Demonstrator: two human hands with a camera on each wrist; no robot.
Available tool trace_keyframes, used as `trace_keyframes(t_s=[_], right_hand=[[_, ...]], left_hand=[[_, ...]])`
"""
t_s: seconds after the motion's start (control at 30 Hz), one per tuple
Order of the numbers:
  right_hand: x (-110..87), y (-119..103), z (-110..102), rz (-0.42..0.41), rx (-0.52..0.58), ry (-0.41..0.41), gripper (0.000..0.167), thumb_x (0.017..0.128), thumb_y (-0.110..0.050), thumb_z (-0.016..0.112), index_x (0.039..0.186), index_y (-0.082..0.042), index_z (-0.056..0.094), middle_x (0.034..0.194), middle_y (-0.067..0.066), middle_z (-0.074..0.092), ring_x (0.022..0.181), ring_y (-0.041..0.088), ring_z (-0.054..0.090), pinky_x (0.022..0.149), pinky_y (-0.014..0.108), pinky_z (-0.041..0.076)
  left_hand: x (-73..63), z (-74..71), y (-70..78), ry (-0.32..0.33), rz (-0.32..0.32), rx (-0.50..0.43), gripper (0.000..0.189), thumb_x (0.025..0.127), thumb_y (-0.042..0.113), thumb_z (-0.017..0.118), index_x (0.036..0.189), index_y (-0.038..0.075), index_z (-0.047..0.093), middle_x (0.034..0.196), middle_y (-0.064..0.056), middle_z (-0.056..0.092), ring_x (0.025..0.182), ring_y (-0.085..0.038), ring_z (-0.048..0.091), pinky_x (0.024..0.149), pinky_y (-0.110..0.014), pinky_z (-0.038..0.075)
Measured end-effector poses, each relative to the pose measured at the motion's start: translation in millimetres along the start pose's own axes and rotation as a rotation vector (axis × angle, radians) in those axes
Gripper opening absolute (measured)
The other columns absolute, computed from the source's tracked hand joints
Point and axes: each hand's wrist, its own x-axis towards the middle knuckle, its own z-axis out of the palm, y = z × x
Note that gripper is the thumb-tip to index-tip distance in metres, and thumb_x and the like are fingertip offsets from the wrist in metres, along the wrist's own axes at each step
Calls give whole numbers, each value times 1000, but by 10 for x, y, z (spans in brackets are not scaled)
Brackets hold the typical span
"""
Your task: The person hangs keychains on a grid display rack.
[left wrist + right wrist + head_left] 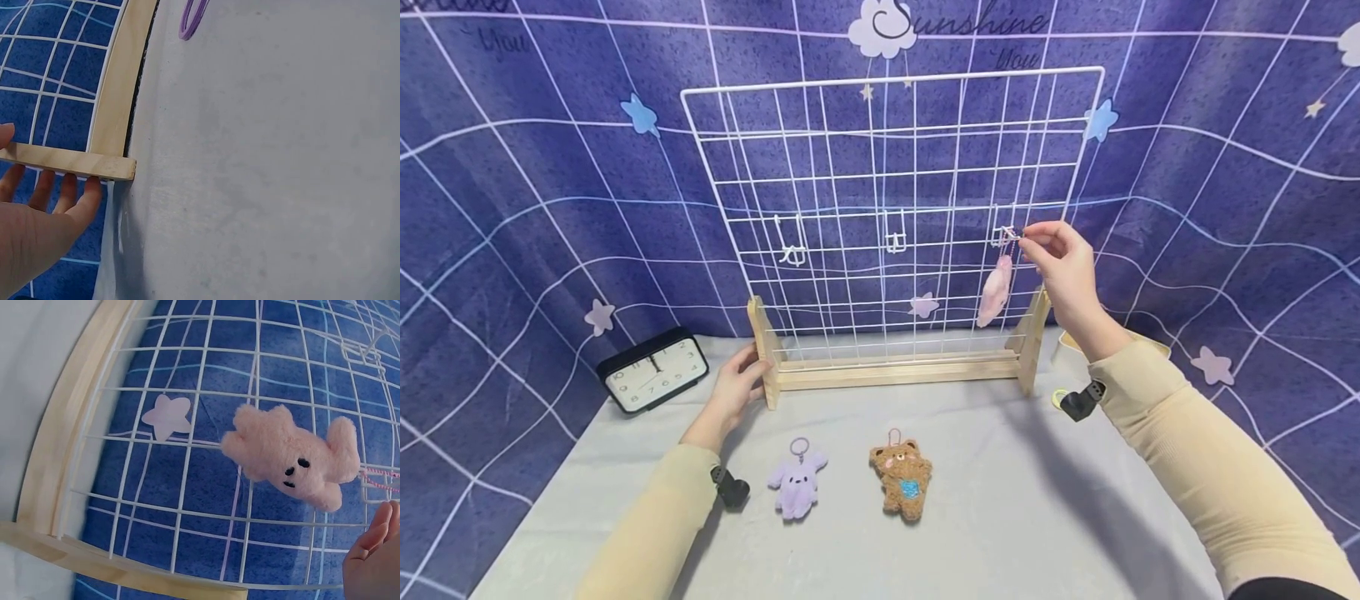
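My left hand grips the left wooden upright of the grid rack's stand, thumb on one face and fingers on the other. A pink plush keychain hangs by its pink bead chain at the rack's right hook. My right hand is at that hook, thumb and forefinger pinching the chain near the hook's tip; those fingertips are partly out of the right wrist view. On the table in front lie a lilac plush keychain and a brown bear keychain.
The white wire grid rack stands before a purple-blue curtain. Two other hooks, a left hook and a middle hook, hang on it. A black clock stands at left. A pale container sits behind my right forearm.
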Motion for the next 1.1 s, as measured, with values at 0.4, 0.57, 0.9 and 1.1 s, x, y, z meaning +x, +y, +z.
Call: trace_keyframes(t_s=[0.4, 0.57, 0.9, 1.1], right_hand=[[-257, 44, 6, -11, 115, -60, 15, 96, 7, 61, 98, -5, 69, 77, -2, 69, 70, 12, 62, 57, 15, 45], [-360, 65, 30, 2, 180, -115, 17, 95, 11, 61, 97, -5, 69, 76, 1, 68, 68, 12, 62, 57, 15, 47], [-642, 205, 203, 25, 74, -372, 10, 97, 7, 61, 105, 12, 62, 81, 2, 69, 73, 12, 64, 65, 19, 53], [-802, 407, 342, 75, -56, -510, 14, 95, 4, 66, 108, 10, 65, 93, 0, 72, 83, 12, 66, 79, 24, 58]], left_hand=[[178, -136, -247, 26, 29, 14, 64, 106, 7, 50, 163, 6, 20, 163, -22, 23, 142, -41, 34, 114, -54, 38], [204, -118, -295, 38, 45, 50, 65, 105, 9, 53, 163, 6, 22, 162, -23, 27, 141, -43, 36, 112, -55, 41], [91, -66, -117, 25, 10, 13, 67, 104, 4, 52, 162, 3, 19, 163, -25, 23, 143, -45, 33, 114, -58, 36], [39, -21, -26, 17, 3, 16, 67, 103, 3, 52, 161, 1, 20, 162, -27, 24, 142, -45, 33, 114, -58, 36]])
